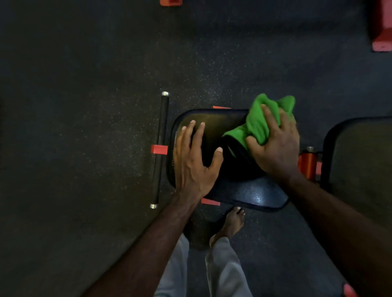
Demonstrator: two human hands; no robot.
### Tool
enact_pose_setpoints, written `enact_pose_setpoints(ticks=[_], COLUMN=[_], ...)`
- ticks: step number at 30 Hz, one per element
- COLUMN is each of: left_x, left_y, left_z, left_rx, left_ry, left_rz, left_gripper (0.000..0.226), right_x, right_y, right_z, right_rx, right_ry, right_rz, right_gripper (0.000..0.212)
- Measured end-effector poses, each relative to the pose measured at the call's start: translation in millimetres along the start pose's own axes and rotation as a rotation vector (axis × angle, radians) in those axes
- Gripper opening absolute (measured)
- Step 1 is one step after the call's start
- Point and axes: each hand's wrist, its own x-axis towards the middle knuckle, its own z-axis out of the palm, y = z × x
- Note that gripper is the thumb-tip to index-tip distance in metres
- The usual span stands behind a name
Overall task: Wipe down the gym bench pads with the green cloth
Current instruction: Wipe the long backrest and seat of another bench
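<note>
Seat pad: the black seat pad (212,127) lies mid-frame, its rounded edges free on all sides, with open floor at 9, 12 and 6 o'clock.
Second pad: a larger black pad (360,169) sits at 3 o'clock of the seat pad, apart from it, cut off by the frame edge.
Gap: between the two pads an orange frame part (308,163) shows.
Left hand: the left hand (195,161) rests flat on the seat pad's 9 o'clock side, fingers straight and spread, thumb out, holding nothing.
Right hand: the right hand (275,144) presses the green cloth (261,118) onto the seat pad's 2 o'clock corner, fingers curled over the bunched fabric and thumb gripping its near fold.
Cloth: crumpled, on the pad, with its far end hanging past the 1 o'clock edge.
Bar: a black bar (161,148) with silver end caps lies on the floor just beyond the seat pad's 9 o'clock edge, crossed by a red bracket (159,149).
Floor: dark speckled rubber floor (84,106), wide and open toward 9 and 12 o'clock.
Room edges: red equipment pieces at 12 o'clock (170,2) and at 2 o'clock (381,31), well apart from the bench.
Foot: a bare foot (231,222) stands on the floor at 6 o'clock, near the pad's edge.
Count: two pads, two hands, one cloth, one bar, one bare foot.
</note>
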Motion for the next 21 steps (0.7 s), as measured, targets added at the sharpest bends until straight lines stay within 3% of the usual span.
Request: enact_pose_setpoints(ticks=[2, 4, 7, 9, 11, 15, 21], left_x=[1.2, -0.5, -3.4, -5.1, -6.2, -5.0, -2.7], left_y=[-2.7, -7.4, -8.8, -7.9, -6.1, -4.2, -1.9], left_z=[3.4, 5.9, 7.7, 7.5, 7.7, 9.8, 7.8], left_rx=[0.028, 0.074, 0.145, 0.195, 0.198, 0.156, 0.148], left_ry=[0.004, 0.006, -0.034, -0.057, -0.04, 0.002, -0.02], left_rz=[0.006, 0.035, 0.071, 0.075, 0.064, 0.039, 0.021], left_gripper=[0.07, 0.07, 0.078, 0.087, 0.088, 0.083, 0.078], right_x=[-17.3, -48.8, -72.6, -60.8, -52.4, -74.8, -121.0], right_y=[-20.4, -39.6, -15.1, 15.5, 25.1, -14.3, -24.8], right_z=[6.9, 14.3, 8.0, -0.4, -3.3, 10.3, 9.5], right_rx=[0.114, 0.147, 0.047, -0.043, 0.013, 0.184, 0.169], right_ry=[0.074, 0.033, -0.149, -0.159, -0.087, 0.048, -0.048], right_rz=[0.27, 0.326, 0.045, -0.071, 0.05, 0.485, 0.471], right_gripper=[0.093, 0.096, 0.101, 0.102, 0.102, 0.1, 0.1])
